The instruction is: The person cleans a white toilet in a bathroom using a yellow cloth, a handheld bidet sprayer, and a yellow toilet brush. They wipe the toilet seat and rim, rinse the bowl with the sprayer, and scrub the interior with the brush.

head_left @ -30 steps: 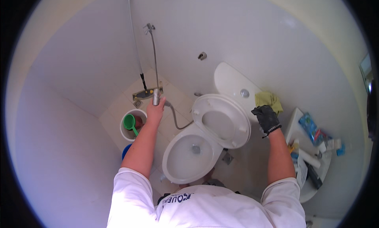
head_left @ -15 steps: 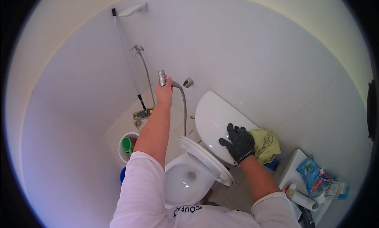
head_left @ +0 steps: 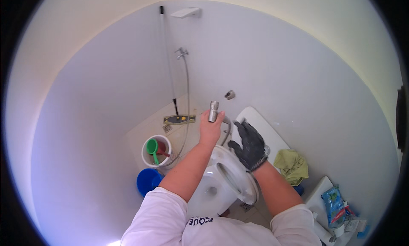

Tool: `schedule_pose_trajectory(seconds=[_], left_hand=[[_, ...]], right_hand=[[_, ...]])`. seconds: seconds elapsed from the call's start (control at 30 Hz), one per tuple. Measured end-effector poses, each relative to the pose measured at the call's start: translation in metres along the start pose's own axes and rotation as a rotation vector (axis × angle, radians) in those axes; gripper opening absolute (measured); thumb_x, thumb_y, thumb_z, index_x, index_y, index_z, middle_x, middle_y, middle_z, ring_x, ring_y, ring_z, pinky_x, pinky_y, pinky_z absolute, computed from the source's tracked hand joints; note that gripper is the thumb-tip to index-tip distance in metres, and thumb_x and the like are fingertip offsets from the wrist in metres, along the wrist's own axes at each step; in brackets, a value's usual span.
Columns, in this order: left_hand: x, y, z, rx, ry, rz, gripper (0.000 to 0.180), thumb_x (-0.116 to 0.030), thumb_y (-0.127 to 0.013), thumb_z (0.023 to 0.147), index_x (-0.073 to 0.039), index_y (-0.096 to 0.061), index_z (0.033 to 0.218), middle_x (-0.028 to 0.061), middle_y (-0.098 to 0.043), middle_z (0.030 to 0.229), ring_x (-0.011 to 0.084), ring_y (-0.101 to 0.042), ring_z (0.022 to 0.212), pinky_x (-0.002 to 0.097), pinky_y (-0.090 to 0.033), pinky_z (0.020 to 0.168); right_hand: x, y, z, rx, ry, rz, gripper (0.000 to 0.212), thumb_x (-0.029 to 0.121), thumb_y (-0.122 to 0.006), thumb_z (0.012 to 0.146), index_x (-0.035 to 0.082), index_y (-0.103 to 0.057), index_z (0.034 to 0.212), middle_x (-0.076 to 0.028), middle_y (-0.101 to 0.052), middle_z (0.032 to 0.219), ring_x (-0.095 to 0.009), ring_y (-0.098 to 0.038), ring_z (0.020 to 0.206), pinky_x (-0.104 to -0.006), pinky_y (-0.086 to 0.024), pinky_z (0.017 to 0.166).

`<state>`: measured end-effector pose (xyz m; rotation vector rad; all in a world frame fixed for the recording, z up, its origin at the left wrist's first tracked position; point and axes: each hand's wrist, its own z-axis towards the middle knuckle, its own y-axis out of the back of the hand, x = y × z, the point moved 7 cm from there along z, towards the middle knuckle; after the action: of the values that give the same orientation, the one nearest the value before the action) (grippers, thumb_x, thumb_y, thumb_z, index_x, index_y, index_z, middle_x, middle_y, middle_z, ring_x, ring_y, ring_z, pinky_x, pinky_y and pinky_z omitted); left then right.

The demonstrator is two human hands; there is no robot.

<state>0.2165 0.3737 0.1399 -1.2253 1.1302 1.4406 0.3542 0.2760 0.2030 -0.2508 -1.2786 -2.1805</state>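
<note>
My bare left hand [head_left: 210,129] is wrapped round a metal bidet sprayer [head_left: 214,107], its head pointing up and away. A grey hose [head_left: 228,133] runs down from it behind the raised seat. My right hand [head_left: 251,146], in a black glove, is held over the white toilet tank lid [head_left: 266,129] with fingers spread; whether it touches the lid I cannot tell. Below both arms is the toilet bowl [head_left: 203,200], its seat [head_left: 247,187] tilted up against the tank. A yellow-green cloth [head_left: 292,164] hangs over the tank's right end.
Left on the floor stand a white bucket [head_left: 144,155] holding green [head_left: 152,145] and red [head_left: 161,148] dippers, and a blue tub [head_left: 148,183]. A long-handled mop [head_left: 180,119] leans in the corner near a tap [head_left: 182,54]. A sink [head_left: 316,189] bears a blue package [head_left: 333,205].
My view has swung left, so the scene sits further right. My right hand has moved from near the cloth toward the sprayer. The sprayer stays in my left hand, now closer to me.
</note>
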Motion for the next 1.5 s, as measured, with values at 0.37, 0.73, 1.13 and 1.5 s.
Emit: schedule_pose_trajectory(seconds=[0.37,0.73,1.13,1.5], left_hand=[[-0.039,0.137,-0.044,0.38,0.343,-0.769,0.081,-0.069,-0.033,0.074,-0.004,-0.036,0.122,0.0121,-0.048,0.109,0.0203,-0.051,0.086,0.0329,-0.042,0.076],[0.068,0.373,-0.067,-0.632,0.338,-1.31,0.085,-0.065,-0.035,0.076,-0.005,-0.011,0.131,0.0158,-0.045,0.101,0.0243,-0.049,0.085,0.0379,-0.041,0.079],[0.057,0.417,-0.094,-0.602,0.369,-1.293,0.082,-0.064,-0.034,0.077,-0.007,-0.01,0.132,0.0144,-0.046,0.098,0.023,-0.051,0.081,0.0385,-0.042,0.078],[0.079,0.389,-0.083,-0.321,0.425,-1.329,0.089,-0.068,-0.039,0.072,-0.01,-0.009,0.132,0.0134,-0.047,0.095,0.0234,-0.051,0.081,0.0431,-0.043,0.074]], right_hand=[[0.086,-0.111,0.067,0.222,-0.36,0.742,0.027,0.018,-0.059,0.07,0.002,-0.055,0.092,-0.015,-0.059,0.081,-0.025,-0.058,0.077,-0.0334,-0.045,0.069],[0.277,-0.139,-0.06,1.173,-0.262,0.829,0.01,0.011,-0.059,0.073,0.002,-0.056,0.077,-0.007,-0.06,0.063,-0.012,-0.056,0.046,-0.0247,-0.045,0.044],[0.34,-0.141,-0.058,1.089,-0.079,0.808,0.011,0.01,-0.056,0.075,0.003,-0.059,0.082,-0.007,-0.059,0.065,-0.013,-0.056,0.046,-0.0253,-0.046,0.042],[0.362,-0.176,-0.058,0.675,0.264,0.71,0.027,0.024,-0.056,0.075,0.009,-0.055,0.098,-0.017,-0.057,0.09,-0.027,-0.055,0.088,-0.0347,-0.043,0.074]])
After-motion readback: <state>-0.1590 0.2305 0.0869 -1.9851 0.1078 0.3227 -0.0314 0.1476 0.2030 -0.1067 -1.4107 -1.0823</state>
